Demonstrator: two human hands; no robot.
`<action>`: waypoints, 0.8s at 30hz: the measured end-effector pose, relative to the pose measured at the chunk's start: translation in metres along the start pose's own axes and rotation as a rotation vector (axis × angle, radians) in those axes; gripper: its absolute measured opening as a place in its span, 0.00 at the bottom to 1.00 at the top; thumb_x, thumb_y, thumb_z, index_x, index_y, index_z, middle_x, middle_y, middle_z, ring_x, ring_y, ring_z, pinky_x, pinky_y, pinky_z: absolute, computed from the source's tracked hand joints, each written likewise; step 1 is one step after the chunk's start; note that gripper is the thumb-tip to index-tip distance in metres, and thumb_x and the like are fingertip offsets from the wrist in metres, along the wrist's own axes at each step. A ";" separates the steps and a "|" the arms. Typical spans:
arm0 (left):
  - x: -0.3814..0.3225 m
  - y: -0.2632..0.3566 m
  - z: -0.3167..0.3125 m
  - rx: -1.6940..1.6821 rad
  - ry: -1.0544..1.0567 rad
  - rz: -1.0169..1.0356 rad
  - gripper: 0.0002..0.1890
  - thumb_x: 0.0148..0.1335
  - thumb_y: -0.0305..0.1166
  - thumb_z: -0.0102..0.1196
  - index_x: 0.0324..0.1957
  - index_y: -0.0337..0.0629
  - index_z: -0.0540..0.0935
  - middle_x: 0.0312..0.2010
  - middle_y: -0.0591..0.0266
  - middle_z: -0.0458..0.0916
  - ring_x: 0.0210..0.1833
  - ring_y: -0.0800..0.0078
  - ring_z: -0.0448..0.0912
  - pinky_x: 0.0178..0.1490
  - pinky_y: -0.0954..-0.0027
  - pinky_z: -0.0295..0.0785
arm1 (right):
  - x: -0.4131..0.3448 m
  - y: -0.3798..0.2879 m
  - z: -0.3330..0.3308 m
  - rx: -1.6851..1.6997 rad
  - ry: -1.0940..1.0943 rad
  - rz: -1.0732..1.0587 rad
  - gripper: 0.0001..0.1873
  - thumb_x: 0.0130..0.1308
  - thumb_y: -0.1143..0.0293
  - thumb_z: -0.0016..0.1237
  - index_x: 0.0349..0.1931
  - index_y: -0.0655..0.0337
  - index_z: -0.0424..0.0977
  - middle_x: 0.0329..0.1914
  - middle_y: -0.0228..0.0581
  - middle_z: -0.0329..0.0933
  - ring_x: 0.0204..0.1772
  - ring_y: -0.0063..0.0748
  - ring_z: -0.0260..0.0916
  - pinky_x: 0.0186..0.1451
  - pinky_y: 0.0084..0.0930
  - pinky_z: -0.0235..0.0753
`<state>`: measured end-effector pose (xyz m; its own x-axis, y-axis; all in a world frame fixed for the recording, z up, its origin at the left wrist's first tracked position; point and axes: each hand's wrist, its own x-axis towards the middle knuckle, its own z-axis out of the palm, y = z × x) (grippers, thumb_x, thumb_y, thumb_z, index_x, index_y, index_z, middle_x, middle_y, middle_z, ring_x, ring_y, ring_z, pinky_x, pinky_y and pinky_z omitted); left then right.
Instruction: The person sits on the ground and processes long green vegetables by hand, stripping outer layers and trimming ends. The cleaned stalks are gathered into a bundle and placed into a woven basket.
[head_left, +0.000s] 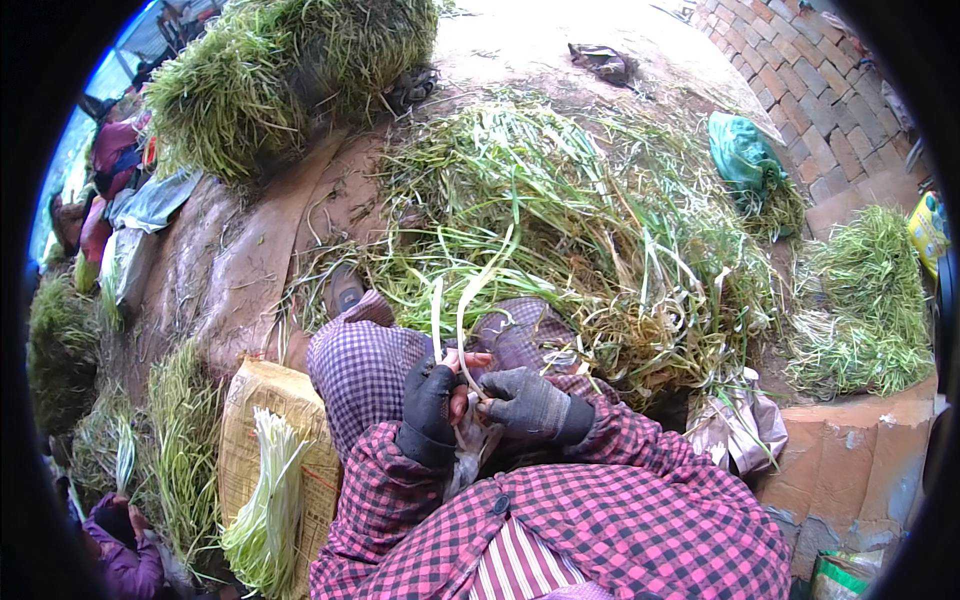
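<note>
Pale leafy stalks (466, 307), white below and green above, rise from between my two hands. My left hand (431, 401), in a dark glove with bare fingertips, is closed round a white stalk. My right hand (525, 403), in a grey glove, pinches the lower end of a curved stalk close beside it. A whitish plastic or cloth piece (469, 450) hangs below my hands. A neat bundle of pale stalks (270, 502) lies on a yellow woven sack (247, 405) to my left. Before my knees spreads a large loose heap of green stalks (525, 195) with brown, dry leaves.
Big bundles of greens (225, 105) stand at the upper left, more (187, 450) beyond the sack. At right are a green pile (870, 300), a teal bag (742, 154) and an orange-brown slab (840, 450). Other people (124, 547) sit along the left side.
</note>
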<state>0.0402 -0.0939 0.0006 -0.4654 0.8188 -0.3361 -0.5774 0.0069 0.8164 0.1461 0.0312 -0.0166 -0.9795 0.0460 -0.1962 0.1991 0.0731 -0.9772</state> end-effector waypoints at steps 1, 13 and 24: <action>-0.003 0.000 -0.001 -0.024 -0.005 0.019 0.19 0.64 0.40 0.38 0.39 0.30 0.74 0.19 0.60 0.75 0.08 0.84 0.58 0.11 0.82 0.51 | -0.001 0.001 0.002 0.009 -0.015 0.026 0.09 0.58 0.68 0.45 0.33 0.64 0.72 0.24 0.33 0.73 0.30 0.23 0.69 0.36 0.24 0.69; -0.021 -0.006 -0.001 -0.176 0.110 0.072 0.12 0.63 0.38 0.43 0.31 0.39 0.72 0.16 0.62 0.72 0.08 0.83 0.59 0.10 0.82 0.50 | -0.005 0.018 -0.038 -0.573 0.218 -0.161 0.05 0.51 0.69 0.47 0.25 0.60 0.70 0.17 0.43 0.68 0.21 0.37 0.68 0.26 0.29 0.66; -0.021 -0.008 -0.005 -0.291 0.004 0.030 0.12 0.63 0.36 0.45 0.34 0.34 0.73 0.15 0.62 0.70 0.16 0.78 0.68 0.21 0.80 0.62 | 0.008 0.019 -0.100 0.083 0.423 -0.228 0.09 0.62 0.66 0.45 0.32 0.63 0.72 0.30 0.33 0.74 0.32 0.21 0.70 0.33 0.18 0.70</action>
<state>0.0511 -0.1138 -0.0016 -0.4878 0.8138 -0.3158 -0.7309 -0.1830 0.6575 0.1454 0.1327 -0.0290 -0.8960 0.4404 0.0568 -0.0389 0.0495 -0.9980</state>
